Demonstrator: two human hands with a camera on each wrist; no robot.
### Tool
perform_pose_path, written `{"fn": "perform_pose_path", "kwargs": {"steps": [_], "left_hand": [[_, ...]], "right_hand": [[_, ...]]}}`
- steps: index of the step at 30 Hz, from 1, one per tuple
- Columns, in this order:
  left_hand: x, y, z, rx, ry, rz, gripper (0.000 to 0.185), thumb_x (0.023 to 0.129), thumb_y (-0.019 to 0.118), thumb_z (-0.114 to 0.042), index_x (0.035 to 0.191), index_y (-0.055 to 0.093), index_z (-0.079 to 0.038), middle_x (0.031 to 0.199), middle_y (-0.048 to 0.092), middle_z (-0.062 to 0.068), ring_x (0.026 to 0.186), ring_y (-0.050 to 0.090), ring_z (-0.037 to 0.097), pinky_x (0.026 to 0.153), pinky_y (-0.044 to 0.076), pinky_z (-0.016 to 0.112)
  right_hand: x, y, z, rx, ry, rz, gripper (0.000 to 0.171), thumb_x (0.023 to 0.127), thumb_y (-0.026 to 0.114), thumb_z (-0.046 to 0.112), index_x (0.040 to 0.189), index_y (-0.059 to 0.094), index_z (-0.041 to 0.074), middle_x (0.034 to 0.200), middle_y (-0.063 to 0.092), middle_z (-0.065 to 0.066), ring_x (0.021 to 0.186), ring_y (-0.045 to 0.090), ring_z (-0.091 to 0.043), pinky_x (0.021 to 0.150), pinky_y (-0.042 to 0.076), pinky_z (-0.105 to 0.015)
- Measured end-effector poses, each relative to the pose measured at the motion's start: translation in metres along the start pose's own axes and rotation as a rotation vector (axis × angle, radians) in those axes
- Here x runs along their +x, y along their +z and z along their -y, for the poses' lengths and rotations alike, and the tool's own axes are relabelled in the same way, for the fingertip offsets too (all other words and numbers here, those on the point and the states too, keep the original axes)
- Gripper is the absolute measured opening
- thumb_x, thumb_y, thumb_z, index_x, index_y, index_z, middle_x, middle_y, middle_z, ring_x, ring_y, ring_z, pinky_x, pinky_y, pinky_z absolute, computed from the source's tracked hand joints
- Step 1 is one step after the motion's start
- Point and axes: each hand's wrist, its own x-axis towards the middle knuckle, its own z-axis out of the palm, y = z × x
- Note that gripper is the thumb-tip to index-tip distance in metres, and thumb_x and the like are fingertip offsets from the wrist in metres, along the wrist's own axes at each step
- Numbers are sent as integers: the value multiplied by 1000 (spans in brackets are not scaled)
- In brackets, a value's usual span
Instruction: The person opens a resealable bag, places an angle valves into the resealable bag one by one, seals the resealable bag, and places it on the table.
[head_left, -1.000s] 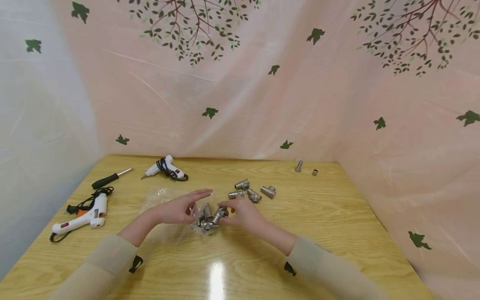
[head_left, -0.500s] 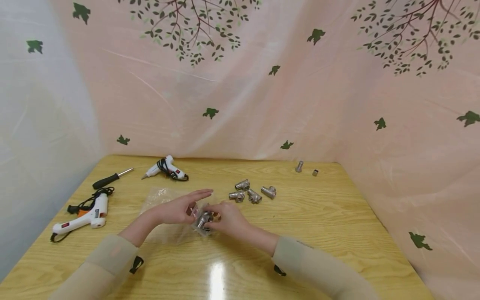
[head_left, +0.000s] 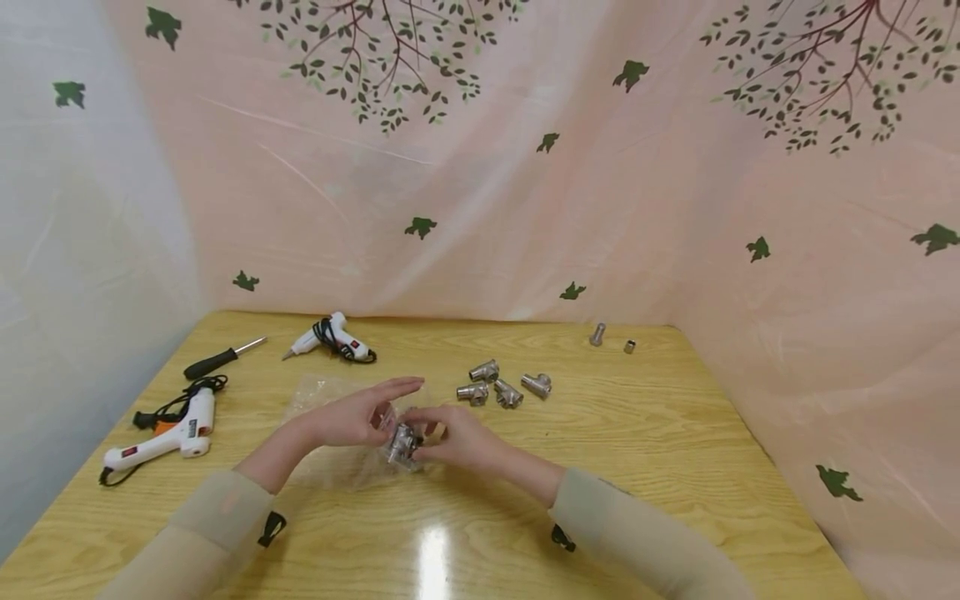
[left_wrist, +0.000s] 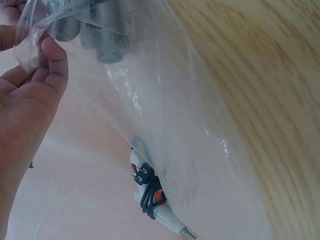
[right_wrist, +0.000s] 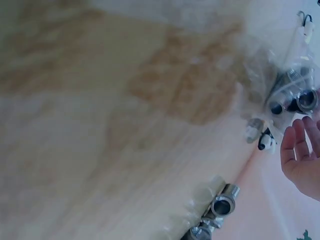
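A clear plastic bag point(head_left: 348, 472) lies on the table, its mouth toward the right, with several metal pipe fittings point(left_wrist: 110, 42) inside. My left hand point(head_left: 352, 421) pinches the bag's edge with thumb and curled fingers while its forefinger stretches out above. At the mouth, my right hand point(head_left: 468, 442) grips a tee pipe fitting point(right_wrist: 307, 101) between thumb and forefinger, among the other fittings. In the right wrist view the other fingers point(right_wrist: 300, 140) stay loosely bent below it; the grip itself is partly out of frame.
Several metal tee fittings point(head_left: 508, 393) lie beyond my right hand. A bolt-like fitting point(head_left: 597, 334) and a short fitting point(head_left: 630, 346) sit at the far right. Two white glue guns, one nearer point(head_left: 187, 429) and one farther point(head_left: 330, 336), and a screwdriver point(head_left: 217, 360) lie left.
My right hand has moved left, carrying the tee pipe fitting from beside the bag into its mouth. My left hand keeps its hold on the bag in the same place.
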Motion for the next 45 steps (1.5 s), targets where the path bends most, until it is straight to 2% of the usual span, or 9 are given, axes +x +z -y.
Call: {"fn": "perform_pose_path", "kwargs": {"steps": [6,14,19,25,30,33,38,45], "left_hand": [[-2,1,1,-29,-10,11,76,87,53,0,152,19,-20,157,16,4,63,42,6,60,44,23],[-2,2,2,-32,-13,11,72,90,51,-2,152,19,-19,156,16,5,59,38,4,58,43,23],[-2,2,2,-32,-4,11,71,91,51,-2,152,18,-19,156,16,6,58,37,5,58,42,23],[-2,2,0,-3,4,4,71,91,51,-2,152,19,-17,157,16,6,58,37,4,58,42,22],[-2,2,0,7,4,1,73,90,53,-1,152,19,-16,157,15,8,62,41,5,60,44,22],[-2,2,0,8,3,-4,74,88,55,0,152,19,-16,157,16,7,64,44,6,61,44,22],[-2,1,1,-1,-8,-13,79,85,58,2,152,20,-18,156,18,6,65,45,7,60,44,23],[-1,0,3,28,-11,-31,80,85,63,-2,151,23,-20,155,24,4,63,43,8,59,43,23]], "right_hand": [[-12,-15,-2,-8,-35,-24,55,80,75,21,131,57,12,123,63,-2,93,62,-19,71,51,-22],[-30,-44,-10,-108,-48,-55,52,81,75,24,129,59,13,124,62,-3,99,60,-20,78,52,-36],[-39,-66,-18,-131,-21,-75,55,81,75,26,131,56,15,125,60,-1,102,58,-15,81,51,-38],[-50,-92,-36,-169,-19,-107,59,80,75,26,134,54,19,134,55,-3,118,53,-23,93,46,-45],[-59,-109,-53,-211,31,-143,58,79,76,23,132,55,13,135,54,-5,124,49,-27,98,42,-47],[-64,-116,-64,-210,44,-167,58,78,76,20,132,55,8,135,54,-10,125,47,-31,101,39,-50],[-70,-120,-86,-207,80,-196,59,77,77,18,131,56,7,136,52,-15,127,44,-35,103,34,-55],[-74,-122,-113,-221,154,-178,58,80,75,21,133,54,8,138,49,-16,128,41,-38,103,32,-57]]}}
